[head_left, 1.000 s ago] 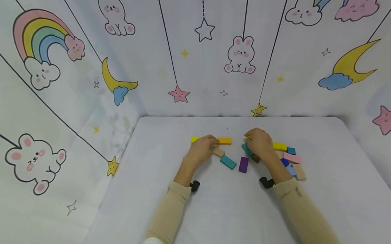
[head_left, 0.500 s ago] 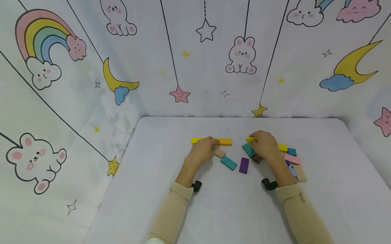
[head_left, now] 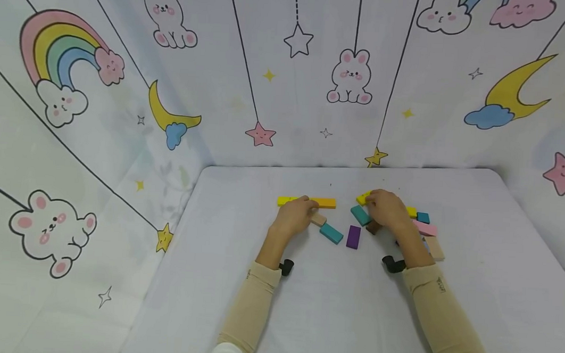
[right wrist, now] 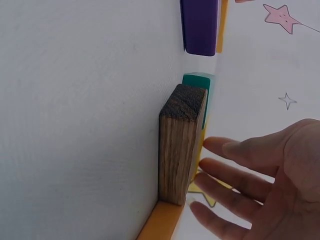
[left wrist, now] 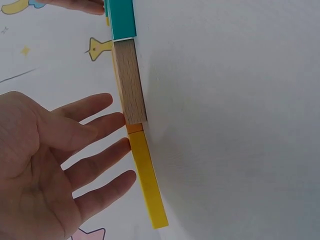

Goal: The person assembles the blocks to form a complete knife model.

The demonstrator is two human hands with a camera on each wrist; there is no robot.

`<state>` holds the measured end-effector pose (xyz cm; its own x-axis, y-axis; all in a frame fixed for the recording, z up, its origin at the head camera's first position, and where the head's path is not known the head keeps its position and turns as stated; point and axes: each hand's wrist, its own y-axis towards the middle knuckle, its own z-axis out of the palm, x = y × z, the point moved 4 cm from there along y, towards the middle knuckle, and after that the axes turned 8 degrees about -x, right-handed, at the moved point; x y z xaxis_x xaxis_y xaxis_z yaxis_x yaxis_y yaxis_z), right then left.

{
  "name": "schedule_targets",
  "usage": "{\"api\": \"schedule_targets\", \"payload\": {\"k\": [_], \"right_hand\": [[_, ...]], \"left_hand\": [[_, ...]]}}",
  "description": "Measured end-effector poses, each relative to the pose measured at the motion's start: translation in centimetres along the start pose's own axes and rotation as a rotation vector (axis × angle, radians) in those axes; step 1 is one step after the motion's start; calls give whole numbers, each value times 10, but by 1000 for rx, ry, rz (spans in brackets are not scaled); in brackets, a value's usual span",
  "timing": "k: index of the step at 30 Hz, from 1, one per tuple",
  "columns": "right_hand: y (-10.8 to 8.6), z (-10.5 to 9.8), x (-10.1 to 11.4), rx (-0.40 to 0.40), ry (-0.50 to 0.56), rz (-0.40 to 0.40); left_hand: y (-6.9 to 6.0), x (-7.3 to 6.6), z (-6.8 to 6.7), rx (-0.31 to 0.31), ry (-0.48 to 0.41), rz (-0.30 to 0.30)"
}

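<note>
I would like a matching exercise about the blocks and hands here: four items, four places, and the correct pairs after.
1. purple block
2. left hand
3. pink block
4. right hand

A. touching a slanted yellow block
B. lying between the two hands, touching neither
C. touching an orange block
D. to the right of both hands, among other blocks

Pairs: 1-B, 2-C, 3-D, 4-A

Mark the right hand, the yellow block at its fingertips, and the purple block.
Right hand [head_left: 389, 210]: head view, back of hand.
Yellow block [head_left: 363, 198]: head view, exposed end.
Purple block [head_left: 353, 237]: head view, visible face.
</note>
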<state>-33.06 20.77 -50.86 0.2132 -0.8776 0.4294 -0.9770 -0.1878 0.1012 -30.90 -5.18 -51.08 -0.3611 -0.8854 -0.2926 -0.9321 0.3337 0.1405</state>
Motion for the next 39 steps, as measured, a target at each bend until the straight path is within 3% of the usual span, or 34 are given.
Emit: {"api": "schedule_targets", "payload": {"k": [15, 39], "right_hand": [[-1, 4, -8, 29, 3, -11], [-3, 8, -4, 14, -50, -50]], "left_hand": [[5, -3, 5, 3, 34, 18], [1, -1, 2, -7, 17, 7]]}}
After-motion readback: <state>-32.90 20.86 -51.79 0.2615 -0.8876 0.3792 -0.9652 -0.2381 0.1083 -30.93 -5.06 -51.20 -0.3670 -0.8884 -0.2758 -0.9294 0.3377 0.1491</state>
